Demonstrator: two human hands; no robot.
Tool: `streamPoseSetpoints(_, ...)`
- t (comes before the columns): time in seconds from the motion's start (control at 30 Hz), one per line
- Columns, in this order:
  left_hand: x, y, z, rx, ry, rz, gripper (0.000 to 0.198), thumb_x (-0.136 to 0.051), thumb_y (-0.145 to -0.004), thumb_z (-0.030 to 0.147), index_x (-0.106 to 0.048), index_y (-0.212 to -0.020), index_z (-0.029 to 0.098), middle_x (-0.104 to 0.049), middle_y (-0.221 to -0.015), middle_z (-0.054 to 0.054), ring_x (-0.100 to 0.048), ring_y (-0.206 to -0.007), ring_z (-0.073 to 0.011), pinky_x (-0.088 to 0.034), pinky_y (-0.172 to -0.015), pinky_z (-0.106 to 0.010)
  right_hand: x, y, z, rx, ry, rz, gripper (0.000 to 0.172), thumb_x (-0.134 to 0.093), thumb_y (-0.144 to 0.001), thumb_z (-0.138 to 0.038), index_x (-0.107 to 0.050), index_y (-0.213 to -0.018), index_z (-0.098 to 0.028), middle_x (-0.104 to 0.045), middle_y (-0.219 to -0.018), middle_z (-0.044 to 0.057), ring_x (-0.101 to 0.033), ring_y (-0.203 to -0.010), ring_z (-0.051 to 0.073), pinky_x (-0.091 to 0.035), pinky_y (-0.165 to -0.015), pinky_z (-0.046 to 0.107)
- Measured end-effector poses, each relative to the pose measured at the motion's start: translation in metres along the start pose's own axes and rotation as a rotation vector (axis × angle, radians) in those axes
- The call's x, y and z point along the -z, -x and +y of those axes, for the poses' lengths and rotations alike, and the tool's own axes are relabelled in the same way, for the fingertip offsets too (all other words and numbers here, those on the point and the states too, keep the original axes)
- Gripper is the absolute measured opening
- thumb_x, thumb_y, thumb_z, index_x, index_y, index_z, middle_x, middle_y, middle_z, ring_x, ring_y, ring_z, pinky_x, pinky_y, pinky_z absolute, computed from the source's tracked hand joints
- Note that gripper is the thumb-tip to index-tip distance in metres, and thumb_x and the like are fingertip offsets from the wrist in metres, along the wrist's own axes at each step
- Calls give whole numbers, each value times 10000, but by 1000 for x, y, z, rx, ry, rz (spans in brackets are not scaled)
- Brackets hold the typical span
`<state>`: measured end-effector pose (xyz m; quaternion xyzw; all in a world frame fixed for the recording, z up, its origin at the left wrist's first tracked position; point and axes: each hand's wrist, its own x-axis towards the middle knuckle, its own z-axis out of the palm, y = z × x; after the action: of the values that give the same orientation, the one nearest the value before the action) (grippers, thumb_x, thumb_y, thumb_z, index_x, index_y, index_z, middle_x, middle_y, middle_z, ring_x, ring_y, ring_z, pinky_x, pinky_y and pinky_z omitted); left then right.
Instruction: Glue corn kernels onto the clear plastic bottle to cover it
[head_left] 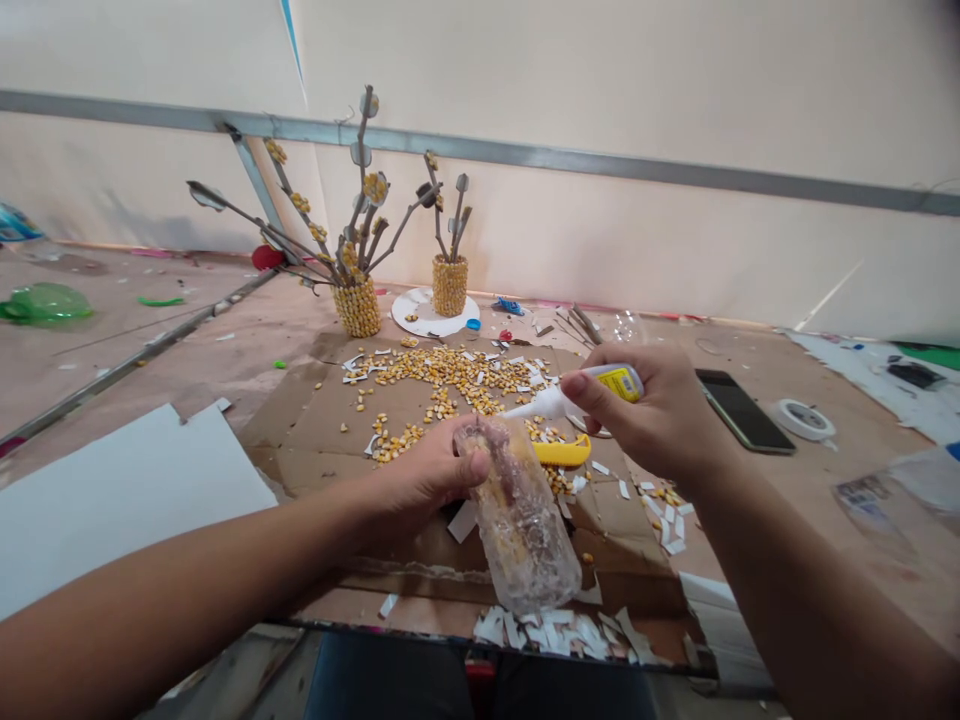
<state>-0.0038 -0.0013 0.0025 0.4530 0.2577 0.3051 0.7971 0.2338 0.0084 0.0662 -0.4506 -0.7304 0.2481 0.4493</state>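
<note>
My left hand (427, 475) is closed round the top of a clear plastic bottle piece (525, 530) that lies tilted over the cardboard sheet (315, 420), with some corn kernels stuck on it. My right hand (660, 410) grips a small white glue tube with a yellow label (585, 390), its nozzle pointing left at the bottle's upper end. Loose corn kernels (442, 375) are scattered on the cardboard just beyond both hands.
Two kernel-covered pots with twig branches (358, 300) (450, 283) stand at the back. A yellow cutter (562, 452), a phone (742, 410), a tape roll (804, 420), a white board (112, 490) and paper scraps (555, 630) lie around.
</note>
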Motion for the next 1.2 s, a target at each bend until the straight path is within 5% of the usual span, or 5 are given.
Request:
streamPoseSetpoints(0.2,1,1,2,6,27,23,797,-995,-601,626,-668,-1163,167,-734,-989,-90,-702,-890,-234,-543,-818,-332,5,-2,-1,-102,-90,-106,528,-840,-813,-679,-696,-640,-201,-616,-471,-13,-520,-400,110,-363,-379,237)
streamPoseSetpoints(0.37,5,-1,0,-30,-19,65,799,-1010,-579,620,-653,-1121,153,-735,-993,-97,-695,-891,-227,-541,-807,-317,10,-6,-4,-8,5,-159,458,-805,-858,-665,-796,-730,-225,-617,-524,-19,-506,-466,118,-343,-422,259)
streamPoseSetpoints(1.0,9,-2,-7,19,-78,162,896,-1025,-471,669,-592,-1084,179,-740,-1006,-72,-718,-848,-205,-537,-774,-298,6,0,-17,34,106,-89,572,-762,-880,-704,-646,-612,-212,-460,-503,-44,-387,-467,103,-249,-421,272)
streamPoseSetpoints(1.2,13,-6,-11,-32,-72,140,832,-1013,-524,659,-626,-1080,176,-768,-1023,-93,-734,-885,-210,-531,-821,-304,5,1,-12,29,110,-91,456,-781,-898,-642,-716,-725,-224,-572,-566,-25,-468,-507,124,-326,-460,275)
